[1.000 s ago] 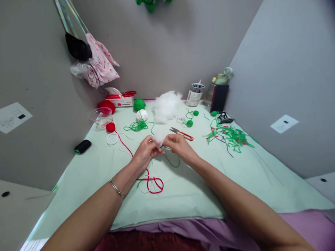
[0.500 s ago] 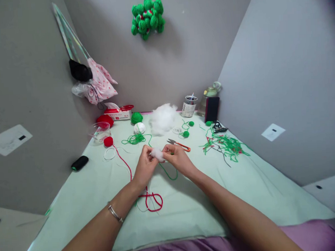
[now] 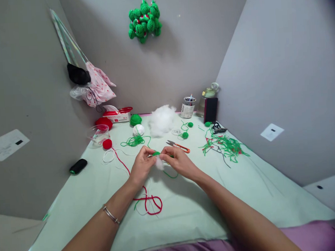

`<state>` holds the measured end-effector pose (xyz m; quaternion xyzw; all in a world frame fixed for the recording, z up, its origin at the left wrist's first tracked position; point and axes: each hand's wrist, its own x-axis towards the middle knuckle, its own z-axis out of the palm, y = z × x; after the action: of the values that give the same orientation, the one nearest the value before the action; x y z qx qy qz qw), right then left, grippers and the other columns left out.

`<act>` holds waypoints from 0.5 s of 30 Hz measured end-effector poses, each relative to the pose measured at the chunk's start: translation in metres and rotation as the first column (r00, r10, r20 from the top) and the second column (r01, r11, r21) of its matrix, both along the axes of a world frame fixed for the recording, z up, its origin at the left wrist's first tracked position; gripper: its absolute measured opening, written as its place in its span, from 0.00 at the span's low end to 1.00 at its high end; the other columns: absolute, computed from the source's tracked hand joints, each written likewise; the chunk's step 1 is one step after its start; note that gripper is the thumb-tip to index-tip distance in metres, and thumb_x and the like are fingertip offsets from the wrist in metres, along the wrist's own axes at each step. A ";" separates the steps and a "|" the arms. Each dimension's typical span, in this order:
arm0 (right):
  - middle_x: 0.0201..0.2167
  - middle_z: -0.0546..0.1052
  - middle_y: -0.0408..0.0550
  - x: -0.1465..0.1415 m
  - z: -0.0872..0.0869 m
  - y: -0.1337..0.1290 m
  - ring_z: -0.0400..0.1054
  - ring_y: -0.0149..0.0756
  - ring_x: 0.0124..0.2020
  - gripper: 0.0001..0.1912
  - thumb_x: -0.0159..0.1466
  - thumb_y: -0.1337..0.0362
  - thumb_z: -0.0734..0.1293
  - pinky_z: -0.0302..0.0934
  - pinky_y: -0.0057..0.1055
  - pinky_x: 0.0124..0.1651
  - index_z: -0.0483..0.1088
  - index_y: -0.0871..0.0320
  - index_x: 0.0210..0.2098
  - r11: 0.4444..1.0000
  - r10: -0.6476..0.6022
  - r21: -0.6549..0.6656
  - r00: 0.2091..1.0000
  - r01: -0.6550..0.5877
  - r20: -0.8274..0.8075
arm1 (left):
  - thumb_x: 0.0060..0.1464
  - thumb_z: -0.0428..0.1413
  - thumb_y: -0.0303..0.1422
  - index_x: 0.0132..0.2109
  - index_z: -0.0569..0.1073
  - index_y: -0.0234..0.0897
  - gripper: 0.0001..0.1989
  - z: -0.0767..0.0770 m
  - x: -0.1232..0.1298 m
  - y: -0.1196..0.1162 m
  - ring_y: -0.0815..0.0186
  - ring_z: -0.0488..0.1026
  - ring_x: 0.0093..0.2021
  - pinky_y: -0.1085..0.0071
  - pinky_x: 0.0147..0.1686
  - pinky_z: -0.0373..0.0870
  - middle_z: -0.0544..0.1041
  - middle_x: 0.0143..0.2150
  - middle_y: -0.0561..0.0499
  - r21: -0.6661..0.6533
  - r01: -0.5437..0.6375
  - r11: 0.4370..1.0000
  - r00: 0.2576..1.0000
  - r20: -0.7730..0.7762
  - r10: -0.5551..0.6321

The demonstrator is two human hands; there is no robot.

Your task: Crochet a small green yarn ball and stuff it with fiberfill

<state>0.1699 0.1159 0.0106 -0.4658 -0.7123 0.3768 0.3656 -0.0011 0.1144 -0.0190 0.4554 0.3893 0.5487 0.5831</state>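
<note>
My left hand (image 3: pixel 143 164) pinches a small green crocheted piece (image 3: pixel 156 153) above the middle of the table. A white tuft of stuffing (image 3: pixel 159 163) hangs at that piece, between the hands. The fingers of my right hand (image 3: pixel 177 160) are closed at the tuft and the piece's right side; they partly hide both. From beneath the hands a green strand (image 3: pixel 171 176) loops over the cloth. Just beyond my right hand lie orange-handled thread snips (image 3: pixel 180 146). A red yarn strand (image 3: pixel 154 213) is looped in front of my left wrist.
Behind the hands sits a big heap of white stuffing (image 3: pixel 163 121). Green yarn (image 3: pixel 135 120), white yarn (image 3: pixel 138 130) and red yarn (image 3: pixel 107 144) balls lie to the left. Green yarn scraps (image 3: pixel 227 146), a phone (image 3: pixel 211 110) and a jar of pens (image 3: pixel 188 108) are at right.
The white tuft has moved down from between my fingertips and hangs lower. The green piece now shows above it, where the stuffing covered the spot before. The view has shifted slightly.
</note>
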 end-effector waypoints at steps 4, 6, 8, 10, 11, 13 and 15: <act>0.20 0.64 0.37 -0.008 0.002 -0.006 0.54 0.31 0.24 0.10 0.63 0.61 0.65 0.47 0.30 0.29 0.65 0.55 0.27 1.000 -0.011 0.002 1.000 0.011 -0.006 | 0.46 0.69 0.27 0.35 0.69 0.40 0.15 0.000 0.006 -0.001 0.72 0.65 0.25 0.76 0.27 0.61 0.70 0.28 0.60 0.017 -0.095 0.995 0.995 -0.018 0.095; 0.19 0.64 0.37 -0.011 0.000 -0.005 0.55 0.31 0.24 0.08 0.62 0.62 0.65 0.47 0.30 0.29 0.65 0.54 0.26 0.999 -0.041 -0.004 0.999 0.041 -0.005 | 0.47 0.68 0.28 0.35 0.69 0.40 0.14 0.001 0.008 -0.002 0.71 0.66 0.25 0.76 0.27 0.62 0.70 0.28 0.60 0.010 -0.111 0.994 0.994 -0.016 0.111; 0.18 0.63 0.37 -0.011 -0.003 -0.001 0.54 0.31 0.23 0.09 0.60 0.63 0.66 0.46 0.30 0.28 0.64 0.54 0.25 0.997 -0.081 -0.009 0.997 0.081 0.003 | 0.48 0.68 0.30 0.35 0.69 0.40 0.13 0.001 0.009 -0.003 0.70 0.69 0.27 0.75 0.29 0.66 0.71 0.29 0.59 -0.002 -0.110 0.994 0.994 -0.008 0.110; 0.17 0.62 0.36 -0.010 -0.007 0.004 0.53 0.31 0.22 0.10 0.59 0.62 0.67 0.45 0.30 0.28 0.63 0.54 0.23 0.992 -0.124 -0.010 0.992 0.124 0.011 | 0.51 0.67 0.35 0.36 0.71 0.40 0.12 0.001 0.009 -0.006 0.67 0.72 0.31 0.73 0.32 0.71 0.73 0.32 0.57 -0.013 -0.089 0.996 0.996 0.008 0.089; 0.17 0.62 0.36 -0.008 -0.009 0.007 0.53 0.31 0.23 0.10 0.59 0.62 0.67 0.45 0.30 0.28 0.63 0.54 0.23 0.990 -0.144 -0.008 0.990 0.144 0.011 | 0.52 0.67 0.37 0.38 0.71 0.40 0.12 0.001 0.009 -0.007 0.66 0.74 0.34 0.72 0.35 0.73 0.75 0.33 0.56 -0.016 -0.070 0.997 0.997 0.018 0.070; 0.18 0.63 0.37 -0.006 -0.012 0.011 0.54 0.31 0.23 0.11 0.59 0.61 0.67 0.45 0.30 0.28 0.64 0.54 0.23 0.986 -0.167 -0.007 0.986 0.167 0.003 | 0.53 0.67 0.40 0.40 0.72 0.39 0.15 0.002 0.009 -0.009 0.64 0.77 0.38 0.68 0.40 0.77 0.77 0.38 0.53 -0.010 -0.027 1.000 0.999 0.033 0.027; 0.18 0.64 0.38 -0.004 -0.012 0.012 0.55 0.32 0.23 0.10 0.60 0.61 0.66 0.46 0.29 0.28 0.65 0.54 0.23 0.986 -0.167 -0.009 0.986 0.167 -0.012 | 0.50 0.70 0.41 0.41 0.72 0.39 0.18 0.003 0.009 -0.009 0.64 0.78 0.39 0.66 0.42 0.78 0.78 0.40 0.53 0.001 0.000 1.000 0.999 0.038 0.000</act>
<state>0.1659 0.1279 -0.0018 -0.5230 -0.6669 0.3507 0.3985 0.0077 0.1050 -0.0158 0.4450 0.3781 0.5574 0.5902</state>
